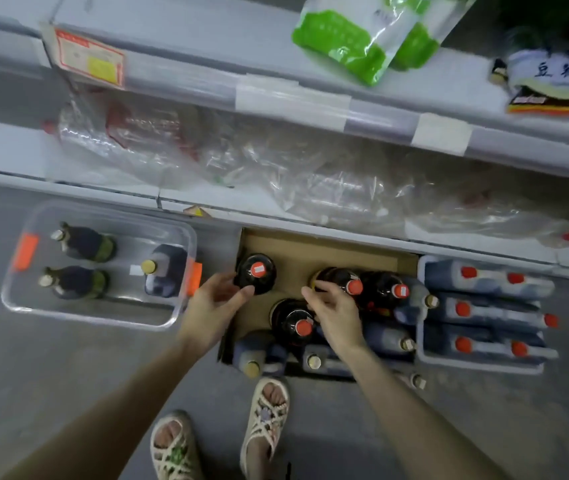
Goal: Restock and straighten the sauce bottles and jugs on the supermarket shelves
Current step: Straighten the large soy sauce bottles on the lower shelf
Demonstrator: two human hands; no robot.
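As red-capped bottles [291, 322] stand in the cardboard box [310, 251], left hand [215, 306] and right hand [336, 315] each grip one.

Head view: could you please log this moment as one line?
left hand: grips lone red-capped bottle | right hand: touches neighbouring bottle | place: cardboard tray

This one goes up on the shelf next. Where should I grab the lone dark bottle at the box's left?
Probably the neck under the red cap, from straight above: the bottle stands upright, cap facing up, and its body looks wide for one hand.
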